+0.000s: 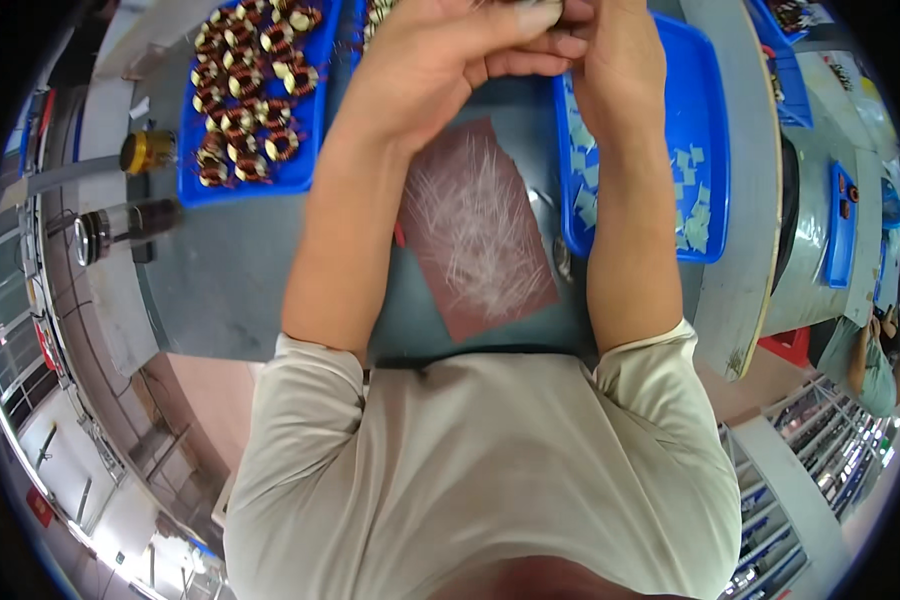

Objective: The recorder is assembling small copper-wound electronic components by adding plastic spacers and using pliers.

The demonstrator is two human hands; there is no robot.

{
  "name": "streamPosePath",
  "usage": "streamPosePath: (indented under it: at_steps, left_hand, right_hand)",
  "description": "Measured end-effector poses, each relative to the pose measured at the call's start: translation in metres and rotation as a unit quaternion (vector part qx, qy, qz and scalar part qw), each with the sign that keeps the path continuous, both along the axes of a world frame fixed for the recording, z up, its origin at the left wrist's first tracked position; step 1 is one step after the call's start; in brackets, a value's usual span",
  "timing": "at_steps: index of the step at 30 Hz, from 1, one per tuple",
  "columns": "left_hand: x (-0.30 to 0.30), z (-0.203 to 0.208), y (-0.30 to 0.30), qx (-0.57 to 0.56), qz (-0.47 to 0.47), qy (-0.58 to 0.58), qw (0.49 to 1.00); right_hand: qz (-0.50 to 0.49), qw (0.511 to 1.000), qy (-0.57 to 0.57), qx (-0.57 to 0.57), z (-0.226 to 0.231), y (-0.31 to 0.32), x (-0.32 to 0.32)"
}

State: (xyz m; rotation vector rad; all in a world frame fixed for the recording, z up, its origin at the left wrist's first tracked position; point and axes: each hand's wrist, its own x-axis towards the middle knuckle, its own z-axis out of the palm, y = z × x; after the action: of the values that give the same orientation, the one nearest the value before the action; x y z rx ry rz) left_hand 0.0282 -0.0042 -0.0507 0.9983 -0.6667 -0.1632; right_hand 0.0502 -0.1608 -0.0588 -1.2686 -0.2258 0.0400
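My left hand (410, 75) and my right hand (618, 65) come together at the top edge of the head view, above the far part of the bench. The fingers of both are bent and closed in a pinch. What they hold, if anything, is cut off by the frame edge. Below them lies a reddish-brown sheet (462, 325) with many thin, clear strips (485, 235) heaped on it. To the left, a blue tray (318, 110) carries several copper-wound ring coils (242, 85). Under my right forearm sits another blue tray (705, 90) with small pale green pieces (695, 215).
At the bench's left side are a yellowish jar (150, 152) and a dark jar (135, 222) lying toward the edge. A small metal tool (563, 262) lies beside the right tray. Further right, another bench bears a blue tray (838, 235); a person (863, 365) is near it.
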Motion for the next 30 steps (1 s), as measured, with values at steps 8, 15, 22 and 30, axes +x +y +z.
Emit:
streamPosePath:
  at_steps: [8,15,22,30]
  left_hand:
    - [-0.011,0.029,-0.008,-0.002,0.118,0.161,0.98]
    - [-0.01,0.032,0.008,0.128,0.146,0.108,0.975]
    - [-0.012,0.031,0.006,0.139,0.224,0.071,0.962]
    - [-0.018,0.046,0.014,0.186,0.252,0.07,0.947]
  right_hand:
    - [0.047,0.986,0.141,0.074,0.048,-0.003,-0.008]
    - [0.079,0.986,-0.064,-0.131,0.047,-0.032,-0.003]
    - [0.066,0.976,-0.156,-0.137,0.039,-0.024,-0.009]
    - [0.06,0.978,-0.141,-0.142,0.035,-0.018,-0.009]
